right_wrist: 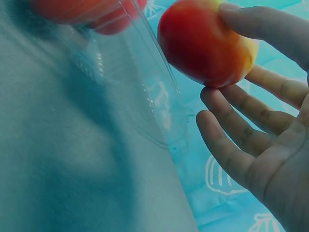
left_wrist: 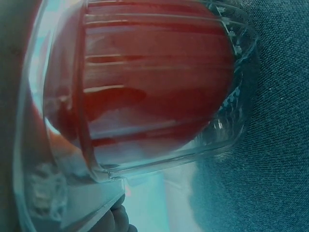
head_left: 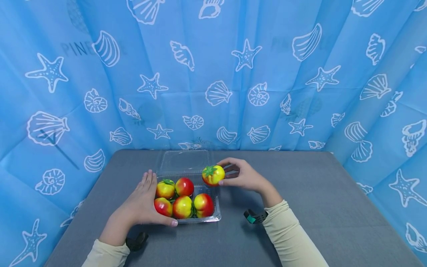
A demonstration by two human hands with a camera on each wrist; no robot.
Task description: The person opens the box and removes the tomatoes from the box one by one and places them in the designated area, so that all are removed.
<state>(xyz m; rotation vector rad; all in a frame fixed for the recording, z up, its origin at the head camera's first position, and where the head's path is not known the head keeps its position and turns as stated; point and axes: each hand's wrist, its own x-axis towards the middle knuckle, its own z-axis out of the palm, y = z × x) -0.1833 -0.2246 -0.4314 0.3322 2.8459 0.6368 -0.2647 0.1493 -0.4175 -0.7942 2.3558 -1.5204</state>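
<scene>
My right hand [head_left: 245, 176] pinches a red-and-yellow fruit [head_left: 213, 175] with a green leafy top, like a persimmon, between thumb and fingertips. It is held over the back right corner of a clear plastic container [head_left: 213, 217]. Several similar fruits [head_left: 182, 207] sit inside that container in two rows, and the back right spot under the held fruit has none. With its fingers straight, my left hand [head_left: 141, 204] lies along the container's left side, its thumb reaching along the front edge. A red fruit [left_wrist: 159, 72] shows through the clear wall in the left wrist view.
The container's transparent lid [head_left: 185, 161] lies folded back behind it. Grey cloth covers the table [head_left: 300, 193]. A blue curtain [head_left: 233, 74] printed with shells and starfish hangs behind and on both sides. Dark bands [head_left: 255, 216] are worn on both wrists.
</scene>
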